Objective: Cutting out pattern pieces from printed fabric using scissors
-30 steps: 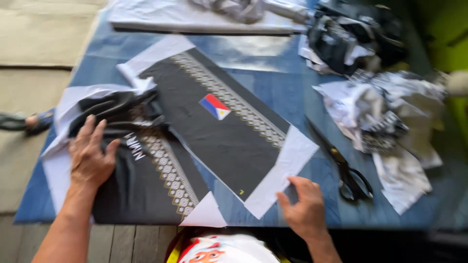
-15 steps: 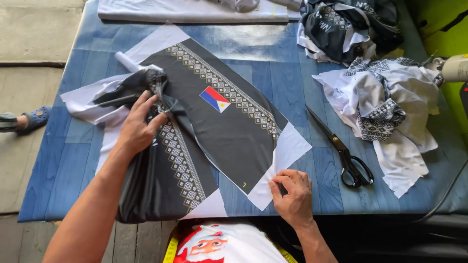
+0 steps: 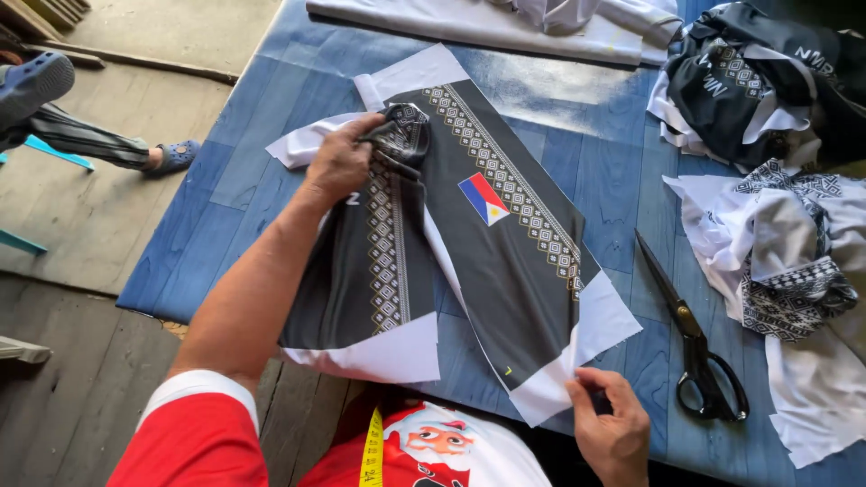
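A black printed fabric panel (image 3: 505, 243) with white edges, patterned bands and a small flag patch lies on the blue table (image 3: 271, 117). My left hand (image 3: 341, 162) is closed on a bunched fold of a second black panel (image 3: 361, 280), lifting it over the first panel's upper left part. My right hand (image 3: 612, 424) pinches the white lower corner of the flat panel at the table's near edge.
Black scissors (image 3: 690, 338) lie right of the panels. Piles of black-and-white fabric scraps (image 3: 776, 243) sit at the right, and more (image 3: 749, 72) at the far right. White cloth (image 3: 505, 22) lies along the far edge. Another person's sandalled foot (image 3: 171, 155) rests on the floor at left.
My left hand has gathered the left panel's top and carried it right and away from me over the flat panel. My right hand has stayed at the lower white corner.
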